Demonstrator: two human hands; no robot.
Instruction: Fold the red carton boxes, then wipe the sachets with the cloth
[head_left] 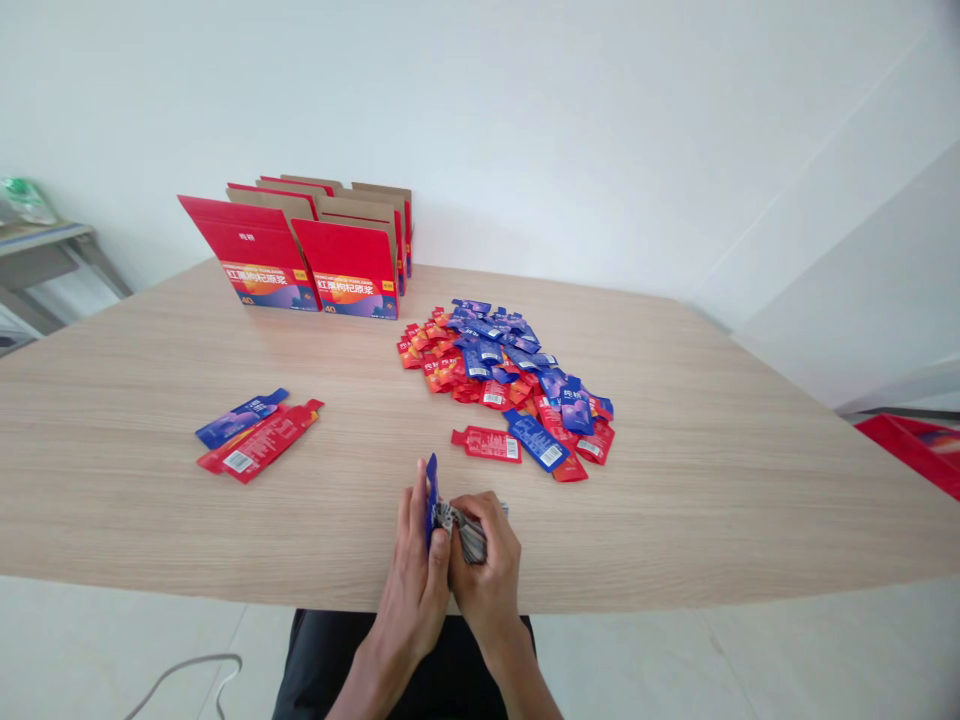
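Observation:
At the table's near edge, my left hand point(417, 560) holds a blue sachet point(431, 500) upright on its edge between fingers and thumb. My right hand point(489, 560) is wrapped round a crumpled grey striped cloth point(471, 538), pressed close to the sachet's face. Beyond the hands lies a single red sachet point(487, 444), label up. Right of it a blue sachet point(537, 440) lies against a heap of red and blue sachets point(480, 350). Over on the left, a few more sachets rest together, a blue one point(241, 418) beside a red one point(262, 441).
Several red printed cartons point(345, 265) with raised flaps stand at the back left of the wooden table point(712, 450). A red carton edge point(915, 455) shows at the far right. A side table point(45, 245) is at the left, and a cable point(187, 662) lies on the floor.

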